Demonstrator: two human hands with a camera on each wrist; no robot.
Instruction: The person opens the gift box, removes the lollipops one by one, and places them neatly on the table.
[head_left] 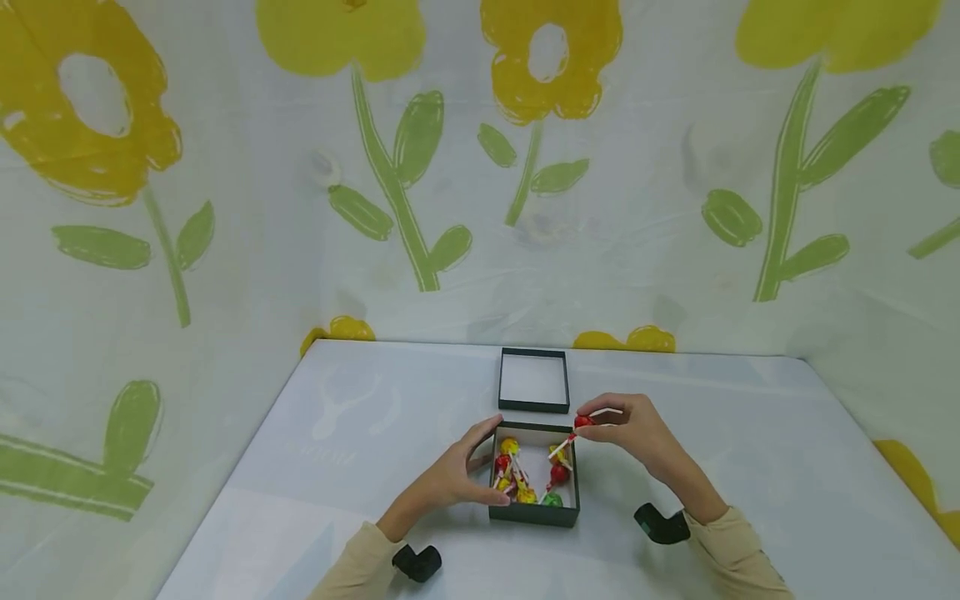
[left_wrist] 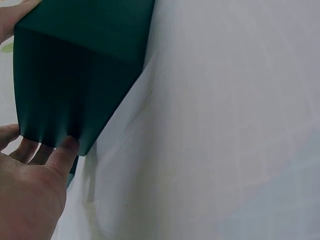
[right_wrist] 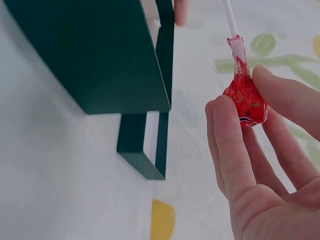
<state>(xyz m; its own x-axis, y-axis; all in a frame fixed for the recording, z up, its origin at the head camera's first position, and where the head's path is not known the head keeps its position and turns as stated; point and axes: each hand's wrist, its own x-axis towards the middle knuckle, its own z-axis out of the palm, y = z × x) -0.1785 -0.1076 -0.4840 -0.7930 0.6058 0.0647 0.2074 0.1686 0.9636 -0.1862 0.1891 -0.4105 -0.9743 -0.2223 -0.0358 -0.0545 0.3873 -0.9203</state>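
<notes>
A dark green box [head_left: 535, 515] stands on the table with its white inside facing up. Wrapped lollipops [head_left: 526, 495] in yellow, red and green lie along its left and right sides. My left hand [head_left: 448, 477] grips the box's left side, thumb at the near corner and fingers at the far one; in the left wrist view the fingertips touch the green wall [left_wrist: 75, 85]. Above the box's far right corner, my right hand [head_left: 636, 429] pinches a red-wrapped lollipop [right_wrist: 246, 102] by its candy end. Its white stick [head_left: 561, 447] slants down over the box.
The box lid [head_left: 534, 407], dark green with a white inside, lies behind the box on the white table [head_left: 360, 433]. Flower-printed cloth [head_left: 630, 250] hangs behind the table. Black wrist-worn devices [head_left: 662, 524] sit at both wrists.
</notes>
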